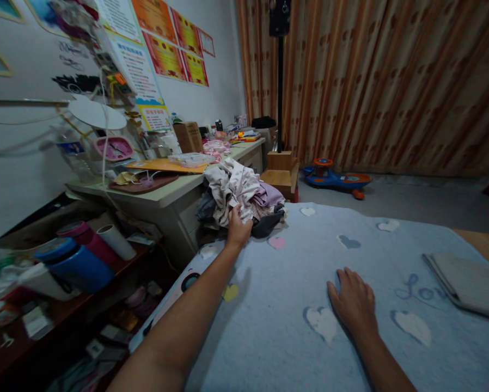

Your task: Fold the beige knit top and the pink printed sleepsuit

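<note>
At the far left corner of the bed, my left hand (pixel 239 227) reaches into a heap of crumpled clothes (pixel 264 198). Its fingers are closed on a pale patterned garment (pixel 244 182) at the front of the heap. Lilac and dark grey pieces of cloth lie in the same heap. My right hand (pixel 354 299) rests palm down on the light blue bedspread (pixel 285 305), fingers stretched out, beside a white heart print. Nothing is in it. A folded grey cloth (pixel 473 280) lies flat at the right edge of the bed.
Left of the bed stands a cluttered desk (pixel 163 198) with a pink clock (pixel 114 148). Below it, a shelf holds a blue bottle (pixel 75 264). Behind the bed are a wooden stool (pixel 279 179), a black pole (pixel 280 92) and a blue ride-on toy (pixel 330 178).
</note>
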Tool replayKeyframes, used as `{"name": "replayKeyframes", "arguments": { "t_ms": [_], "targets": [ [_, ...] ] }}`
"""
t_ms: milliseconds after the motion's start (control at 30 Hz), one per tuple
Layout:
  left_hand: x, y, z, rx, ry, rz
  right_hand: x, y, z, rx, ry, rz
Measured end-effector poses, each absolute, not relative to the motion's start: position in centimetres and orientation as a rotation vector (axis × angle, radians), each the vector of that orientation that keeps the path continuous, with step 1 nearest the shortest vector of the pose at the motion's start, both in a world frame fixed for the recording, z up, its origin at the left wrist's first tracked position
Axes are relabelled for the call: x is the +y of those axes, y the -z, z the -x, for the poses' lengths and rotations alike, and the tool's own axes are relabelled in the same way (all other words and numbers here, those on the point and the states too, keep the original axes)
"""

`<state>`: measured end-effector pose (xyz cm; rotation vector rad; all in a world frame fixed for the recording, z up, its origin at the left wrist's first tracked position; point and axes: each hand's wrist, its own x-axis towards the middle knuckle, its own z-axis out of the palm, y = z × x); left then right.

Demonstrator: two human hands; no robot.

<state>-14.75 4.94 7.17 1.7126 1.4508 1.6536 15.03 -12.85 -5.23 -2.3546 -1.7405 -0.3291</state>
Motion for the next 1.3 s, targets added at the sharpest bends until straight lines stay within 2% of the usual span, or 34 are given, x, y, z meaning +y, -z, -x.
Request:
{"name": "replayKeyframes", "arguments": {
  "t_ms": [233,400,567,867,1300],
  "targets": [
    [2.0,-8.3,12.9,1.357,-1.672,-1.824,-12.8,5.2,-15.2,-1.755,0.331,2.337],
    [2.0,-9.0,13.0,1.370,-1.697,-1.537,-12.8,5.4,-15.2,-1.742,0.353,2.342],
    [2.3,-9.3,13.6,1.242,-1.545,-1.397,-12.8,5.3,-15.1,-1.740,0.358,2.333],
    [-2.0,-9.6,11.6,1.232,-1.540,-1.827,-12.8,5.3,-15.1,-1.735,0.334,2.340],
    [-11.1,-5.0,9.0,1.005,-0.716,-2.509,-12.7,5.4,-15.4,-1.748,0.324,2.334]
  ]
}}
